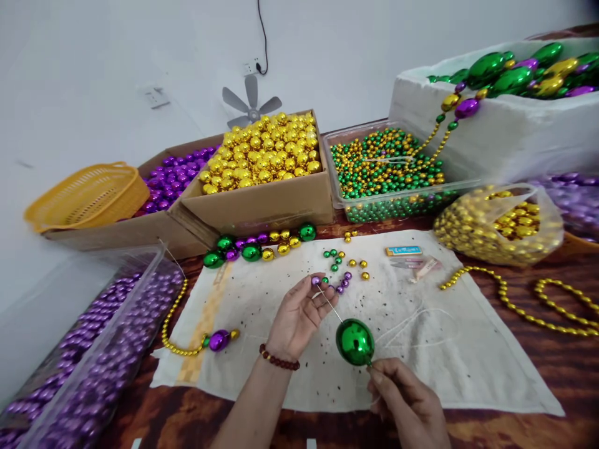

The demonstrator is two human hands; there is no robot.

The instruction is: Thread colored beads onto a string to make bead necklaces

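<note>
My left hand (298, 318) pinches a small purple bead (316, 281) at the tip of a thin needle (330, 305). That needle runs down into a large shiny green bead (354, 342). My right hand (408, 402) sits just below the green bead, fingers closed on the thread or needle end behind it. Both hands hover over a white cloth (421, 349). Small loose green, gold and purple beads (344, 265) lie on the cloth just beyond my left hand. A white thread (412, 318) trails across the cloth to the right.
A strung row of green, purple and gold beads (259, 244) lies at the cloth's far edge. Behind stand cardboard boxes of gold beads (262, 153) and purple beads (173, 178), a clear tub of small beads (388, 165), a yellow basket (87, 196), a bag of gold beads (500, 224).
</note>
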